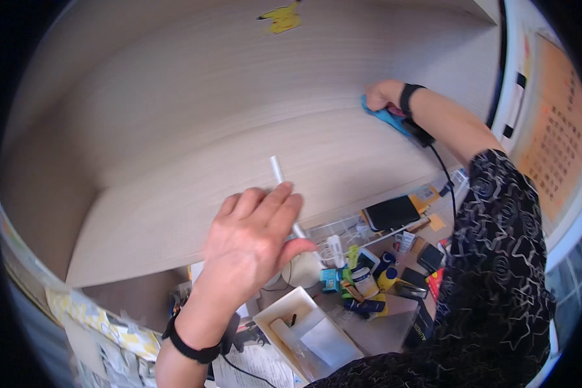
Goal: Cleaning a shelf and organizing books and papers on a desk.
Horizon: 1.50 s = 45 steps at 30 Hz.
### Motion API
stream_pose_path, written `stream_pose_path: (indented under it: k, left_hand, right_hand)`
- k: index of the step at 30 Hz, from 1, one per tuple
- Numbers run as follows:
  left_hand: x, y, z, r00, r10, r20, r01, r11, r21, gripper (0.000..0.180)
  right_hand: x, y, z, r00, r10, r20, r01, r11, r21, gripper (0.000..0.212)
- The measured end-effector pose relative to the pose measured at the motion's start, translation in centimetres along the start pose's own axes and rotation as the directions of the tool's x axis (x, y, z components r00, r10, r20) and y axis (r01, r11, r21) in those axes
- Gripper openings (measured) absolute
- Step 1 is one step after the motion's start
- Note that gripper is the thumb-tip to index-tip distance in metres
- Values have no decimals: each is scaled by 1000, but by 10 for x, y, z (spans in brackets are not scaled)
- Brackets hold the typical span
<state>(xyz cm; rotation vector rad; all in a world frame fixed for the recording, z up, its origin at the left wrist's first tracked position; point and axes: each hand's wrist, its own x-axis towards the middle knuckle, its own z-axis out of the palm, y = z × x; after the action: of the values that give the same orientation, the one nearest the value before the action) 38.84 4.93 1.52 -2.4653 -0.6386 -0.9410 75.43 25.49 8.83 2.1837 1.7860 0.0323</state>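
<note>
My right hand [383, 95] is closed on a bright blue cloth [388, 118] and presses it to the right side of the pale wooden shelf [207, 174]. Something pinkish shows beneath that hand, too small to name. Lower and nearer the middle, my left hand [255, 223] hovers in front of a slim white rod [276, 169]. Its fingers are bent slightly and its thumb stands apart from them. The rod passes behind the fingers, and I see no grip on it. Black bands with cables circle both wrists.
Below the shelf, a desk holds a cream box [297, 299], a black phone [391, 213], a white bottle [363, 282] and several small tubes and packets. A written sheet [255, 368] lies beside the box. A yellow cartoon sticker [282, 18] is on the shelf's back panel.
</note>
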Motion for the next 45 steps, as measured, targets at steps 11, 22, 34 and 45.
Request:
stream_pose_path:
  k: [11,22,34,45]
  left_hand:
    - [-10,2,14,993,-29,112,39,995,-93,50]
    - [-204,-4,-74,989,-147,-2,147,988,38,45]
    - [-277,-33,-127,889,-436,-139,450,887,100,45]
    - [-240,-178,-179,549,-351,-758,670,727,148,62]
  right_hand:
    - [-5,-218,-59,905,-388,174,324,894,308,23]
    - [-150,-509,-130,751,-659,40,640,742,197,32]
    - [-253,-488,-72,-71,-952,-299,989,-27,-148,47]
    - [-155,-287,-102,933,-126,-338,309,-202,929,28]
